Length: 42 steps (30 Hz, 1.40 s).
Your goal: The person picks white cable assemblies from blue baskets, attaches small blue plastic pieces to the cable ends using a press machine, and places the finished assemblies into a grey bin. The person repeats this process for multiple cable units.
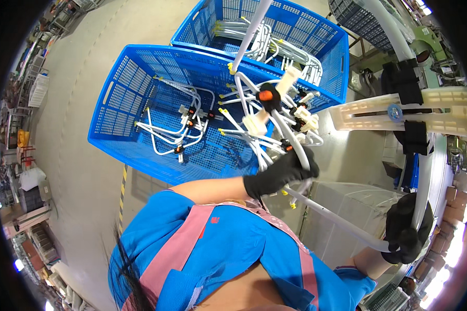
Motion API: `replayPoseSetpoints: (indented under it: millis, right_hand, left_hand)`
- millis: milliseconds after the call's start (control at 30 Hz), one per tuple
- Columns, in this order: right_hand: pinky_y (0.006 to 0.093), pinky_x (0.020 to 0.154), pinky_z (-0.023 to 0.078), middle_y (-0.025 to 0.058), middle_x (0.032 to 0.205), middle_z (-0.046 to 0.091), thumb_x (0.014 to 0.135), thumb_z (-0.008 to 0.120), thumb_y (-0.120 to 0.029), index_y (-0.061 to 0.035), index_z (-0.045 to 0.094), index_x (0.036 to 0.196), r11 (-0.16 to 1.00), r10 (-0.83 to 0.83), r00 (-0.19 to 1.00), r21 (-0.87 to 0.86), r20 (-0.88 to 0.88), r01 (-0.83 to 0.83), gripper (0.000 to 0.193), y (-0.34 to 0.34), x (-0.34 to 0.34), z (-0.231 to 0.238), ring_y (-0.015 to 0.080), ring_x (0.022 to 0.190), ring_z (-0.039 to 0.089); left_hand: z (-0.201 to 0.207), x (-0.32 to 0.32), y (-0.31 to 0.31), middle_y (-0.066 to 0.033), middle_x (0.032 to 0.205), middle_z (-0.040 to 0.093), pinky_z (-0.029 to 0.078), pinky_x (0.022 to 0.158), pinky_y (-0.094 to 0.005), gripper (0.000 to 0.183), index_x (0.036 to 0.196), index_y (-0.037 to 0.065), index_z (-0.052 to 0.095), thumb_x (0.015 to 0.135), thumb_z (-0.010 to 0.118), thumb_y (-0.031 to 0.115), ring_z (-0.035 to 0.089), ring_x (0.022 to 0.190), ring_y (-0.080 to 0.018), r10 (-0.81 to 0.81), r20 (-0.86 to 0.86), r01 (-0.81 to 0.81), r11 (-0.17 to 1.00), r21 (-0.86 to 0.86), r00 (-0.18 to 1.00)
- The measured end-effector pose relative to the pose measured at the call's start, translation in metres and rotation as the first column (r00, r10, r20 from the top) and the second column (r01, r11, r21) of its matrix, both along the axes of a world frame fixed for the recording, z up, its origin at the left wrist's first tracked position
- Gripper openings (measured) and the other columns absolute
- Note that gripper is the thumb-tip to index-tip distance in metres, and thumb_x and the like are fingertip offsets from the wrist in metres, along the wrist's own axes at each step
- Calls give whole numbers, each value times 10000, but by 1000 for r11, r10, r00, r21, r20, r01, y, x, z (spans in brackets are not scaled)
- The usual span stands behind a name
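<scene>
My left hand [285, 168], in a black glove, is closed around a bent white tube frame [289, 132]. This frame carries a black clip [269, 97] with an orange button and cream plastic pieces, and is raised beside the blue crates. At the right, my right hand [409, 228], also black-gloved, is wrapped round a thicker white tube [342, 223] that bends upward past it. Black joints [414, 136] on that larger tube frame adjoin a long cream plastic part [399, 110]. Hidden inside the gloves are the exact spots where the fingers meet the tubes.
The near blue crate [135, 155] holds several bent white tubes [166, 136] with black clips and yellow ends. Behind it, another blue crate [342, 78] contains stacked white tubes [301, 54]. A plastic-wrapped block [337, 202] stands between my hands. Green machinery [429, 44] is at the far right.
</scene>
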State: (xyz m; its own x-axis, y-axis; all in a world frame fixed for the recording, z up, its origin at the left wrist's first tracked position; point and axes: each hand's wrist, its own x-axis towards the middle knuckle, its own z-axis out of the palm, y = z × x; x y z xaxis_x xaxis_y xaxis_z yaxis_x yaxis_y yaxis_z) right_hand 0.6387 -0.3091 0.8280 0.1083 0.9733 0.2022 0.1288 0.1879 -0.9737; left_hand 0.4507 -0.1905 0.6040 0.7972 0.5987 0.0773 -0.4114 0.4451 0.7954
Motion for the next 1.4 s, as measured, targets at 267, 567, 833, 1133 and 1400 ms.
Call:
replayPoseSetpoints:
  millis: [267, 567, 833, 1133, 1400]
  right_hand:
    - [220, 481, 391, 57, 529, 551, 602, 626, -175, 109, 608, 953, 879, -65, 982, -455, 179, 141, 451, 33, -22, -7, 92, 388, 454]
    - [234, 562, 458, 29, 705, 606, 797, 617, -145, -13, 617, 1024, 713, 146, 984, -700, 100, -34, 263, 40, 17, -262, 84, 599, 556]
    - [441, 800, 485, 174, 999, 647, 778, 645, -293, -99, 628, 1027, 724, 383, 532, -603, 755, 334, 316, -31, 50, -438, 352, 931, 612]
    - [444, 890, 446, 202, 1127, 597, 800, 647, -118, -25, 576, 1126, 990, 36, 613, -112, 789, 86, 346, 87, -66, -380, 373, 1037, 566]
    - [469, 883, 409, 210, 1153, 554, 790, 653, -256, -42, 565, 1123, 977, 209, 313, -186, 926, -101, 405, 179, -158, -450, 367, 1046, 536]
  left_hand:
    - [-108, 63, -77, -169, 1098, 539, 453, 867, -375, 408, 1180, 43, 453, 830, 620, 170, 555, 995, -301, -177, -431, 394, 779, 488, 885]
    - [-211, -24, -20, -217, 1134, 597, 466, 873, -402, 660, 1333, 27, 413, 813, 644, 363, 588, 1030, -335, 113, -864, 436, 827, 355, 490]
    - [-251, -169, 26, -179, 988, 635, 486, 717, -388, 423, 1146, 10, 534, 841, 627, 288, 621, 832, -283, 156, -946, 265, 935, 234, 285]
    - [-285, -291, -26, -210, 1023, 639, 488, 803, -407, 450, 1137, 5, 564, 815, 643, 309, 621, 942, -336, 42, -993, 117, 992, 54, 110]
    - [-337, -357, 7, -200, 1034, 636, 477, 830, -429, 453, 1153, 21, 559, 828, 614, 332, 613, 965, -341, 140, -990, 103, 985, 142, 26]
